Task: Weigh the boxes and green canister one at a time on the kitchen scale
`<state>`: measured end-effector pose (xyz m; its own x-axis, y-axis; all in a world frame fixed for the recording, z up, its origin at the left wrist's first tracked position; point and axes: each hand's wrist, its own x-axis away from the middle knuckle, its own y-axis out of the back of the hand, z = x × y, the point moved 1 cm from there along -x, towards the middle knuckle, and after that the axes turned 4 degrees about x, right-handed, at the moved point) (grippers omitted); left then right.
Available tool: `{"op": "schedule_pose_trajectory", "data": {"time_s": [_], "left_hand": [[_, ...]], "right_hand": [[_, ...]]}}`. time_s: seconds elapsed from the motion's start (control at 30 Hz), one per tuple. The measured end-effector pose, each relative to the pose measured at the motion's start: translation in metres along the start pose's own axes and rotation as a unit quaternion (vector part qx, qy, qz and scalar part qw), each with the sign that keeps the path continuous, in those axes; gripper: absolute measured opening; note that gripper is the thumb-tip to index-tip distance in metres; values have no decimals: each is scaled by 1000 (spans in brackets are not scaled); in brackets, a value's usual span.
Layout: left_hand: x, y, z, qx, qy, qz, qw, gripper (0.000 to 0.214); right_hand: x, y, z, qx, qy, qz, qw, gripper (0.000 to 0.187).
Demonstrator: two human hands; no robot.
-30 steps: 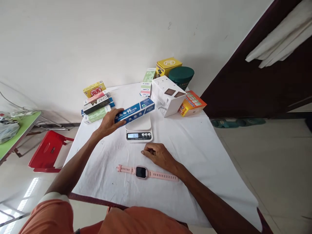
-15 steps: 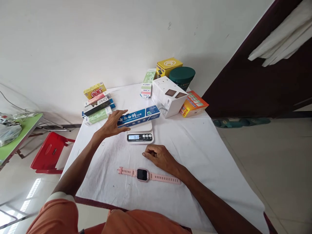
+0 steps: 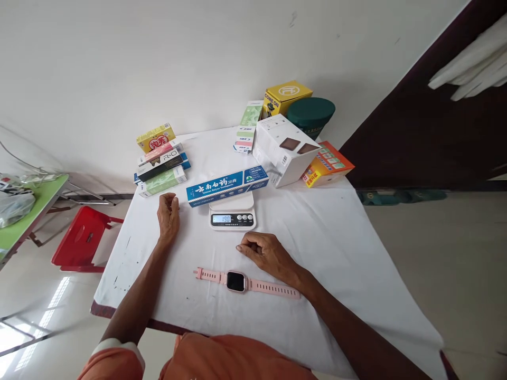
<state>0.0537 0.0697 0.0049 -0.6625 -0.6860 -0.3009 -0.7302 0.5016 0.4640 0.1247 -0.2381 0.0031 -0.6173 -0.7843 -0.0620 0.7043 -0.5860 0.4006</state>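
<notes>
A blue and white toothpaste box (image 3: 227,186) lies across a white digital kitchen scale (image 3: 233,220), overhanging its plate. The lit display appears to read 190. My left hand (image 3: 169,215) rests on the cloth left of the box, apart from it, with its fingers curled in and nothing seen in them. Just in front of the scale lies my right hand (image 3: 269,252), loosely closed and seemingly holding nothing. Near its wrist a pink smartwatch (image 3: 236,282) is laid out flat with its strap extended.
Behind my left hand lie several stacked small boxes (image 3: 160,163). At the back right stand a white box (image 3: 285,148), a yellow box (image 3: 288,95), a dark green lidded container (image 3: 311,113) and an orange box (image 3: 328,164). A red chair (image 3: 81,237) stands left of the table.
My left hand has let go of the toothpaste box and drawn back left, its fingers curling. The scale's reading has dropped from about 363 to about 190. My right hand stays put.
</notes>
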Motion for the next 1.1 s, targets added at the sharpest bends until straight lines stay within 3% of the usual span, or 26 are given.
{"op": "schedule_pose_trajectory", "data": {"time_s": [0.4,0.47,0.53,0.63,0.73,0.83,0.93,1.03,1.1], "left_hand": [[-2,0,0,18,35,-8,999,22],[0,1,-13,-14,0,-28,1000,23],[2,-1,-34,-56,-82,-35,994,24],[4,-15,-75,-102,-233,32,967,29],[1,-41,-112,-174,-313,138,923,43],[-7,-70,-130,-263,-302,232,886,52],[-16,-88,-133,-326,-250,282,867,48],[-22,-90,-131,-318,-239,301,866,41],[-24,-81,-130,-296,-247,305,871,39]], "right_hand": [[0,1,2,12,-5,0,1000,31],[0,1,1,15,-3,0,1000,31],[0,1,1,20,-2,2,1000,32],[0,1,1,31,-1,6,999,33],[0,0,1,39,-5,2,999,33],[0,-1,0,43,-8,5,999,34],[0,-1,-2,43,-8,10,999,34],[0,-1,-3,44,-2,8,999,36],[0,-1,-3,45,2,7,999,37]]}}
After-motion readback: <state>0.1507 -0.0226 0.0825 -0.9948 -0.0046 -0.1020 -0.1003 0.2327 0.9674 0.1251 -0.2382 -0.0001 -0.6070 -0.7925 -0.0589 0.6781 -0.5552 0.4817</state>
